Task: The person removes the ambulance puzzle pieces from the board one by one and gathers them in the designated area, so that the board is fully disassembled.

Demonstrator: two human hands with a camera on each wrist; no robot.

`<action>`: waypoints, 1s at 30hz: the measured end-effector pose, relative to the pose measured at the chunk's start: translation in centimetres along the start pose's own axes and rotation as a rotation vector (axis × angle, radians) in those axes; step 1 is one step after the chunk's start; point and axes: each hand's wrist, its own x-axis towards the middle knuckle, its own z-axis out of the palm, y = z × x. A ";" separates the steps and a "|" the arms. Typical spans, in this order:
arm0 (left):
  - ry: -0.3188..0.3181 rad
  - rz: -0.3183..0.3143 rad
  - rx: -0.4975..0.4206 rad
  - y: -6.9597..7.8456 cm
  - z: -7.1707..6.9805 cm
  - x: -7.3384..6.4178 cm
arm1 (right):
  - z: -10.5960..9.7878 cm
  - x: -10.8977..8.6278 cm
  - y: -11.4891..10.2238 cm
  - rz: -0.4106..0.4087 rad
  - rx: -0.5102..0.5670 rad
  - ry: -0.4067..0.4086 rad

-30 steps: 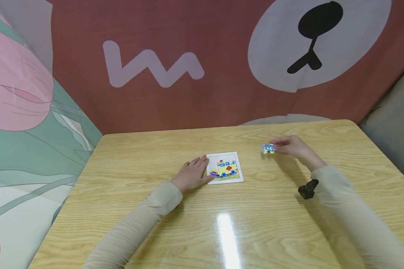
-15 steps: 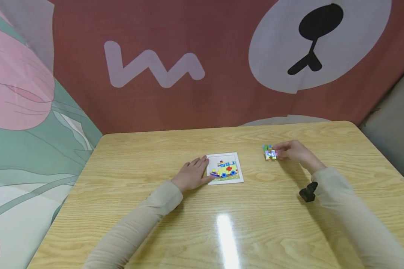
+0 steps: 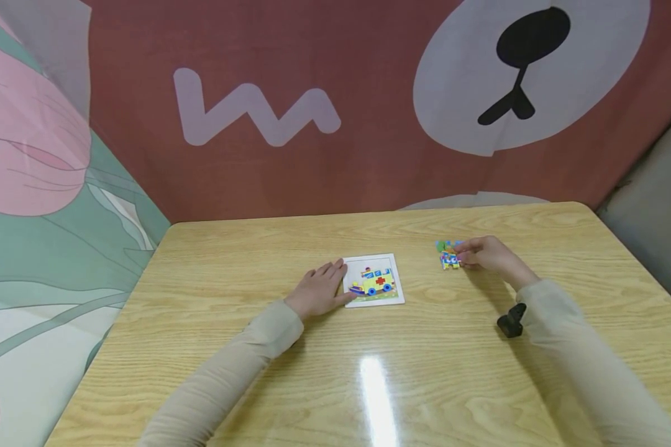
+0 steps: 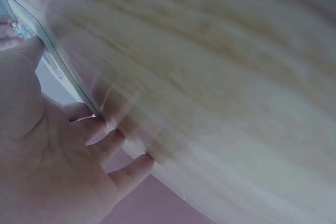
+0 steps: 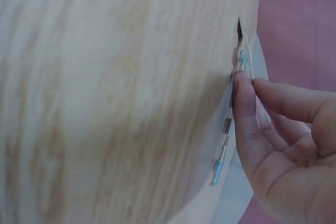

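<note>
A square, white-framed jigsaw board [image 3: 396,280] with an ambulance picture lies mid-table. Along its left edge my left hand [image 3: 317,290] rests with the fingers spread, the thumb over the lower left corner; the left wrist view has the fingertips down on the wood beside the board's rim [image 4: 68,77]. To the right, my right hand [image 3: 489,256] pinches a small puzzle piece [image 3: 450,261], blue and yellow with eye-like white spots, between thumb and fingers. Just behind it show other puzzle pieces [image 3: 442,246] in green, blue and orange, partly hidden by the hand. The right wrist view shows them nearly edge-on.
Both hands are over a wooden table [image 3: 257,385] whose far edge meets a reddish-brown cloth backdrop [image 3: 313,174] with a cartoon print. A black wrist device [image 3: 511,321] hangs at the right cuff. Light glares off the near tabletop.
My right hand has come slightly nearer with the pinched piece, tilting it on the way and uncovering the green, blue and orange pieces behind. The left hand and board have stayed put.
</note>
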 end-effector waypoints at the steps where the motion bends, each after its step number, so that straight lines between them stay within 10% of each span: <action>1: 0.001 0.000 0.000 0.0 0.0 0.0 | 0.0 0.0 0.0 -0.001 -0.003 0.001; 30: 0.022 0.009 0.012 -0.1 0.1 0.3 | -0.4 0.2 0.0 -0.017 -0.057 -0.020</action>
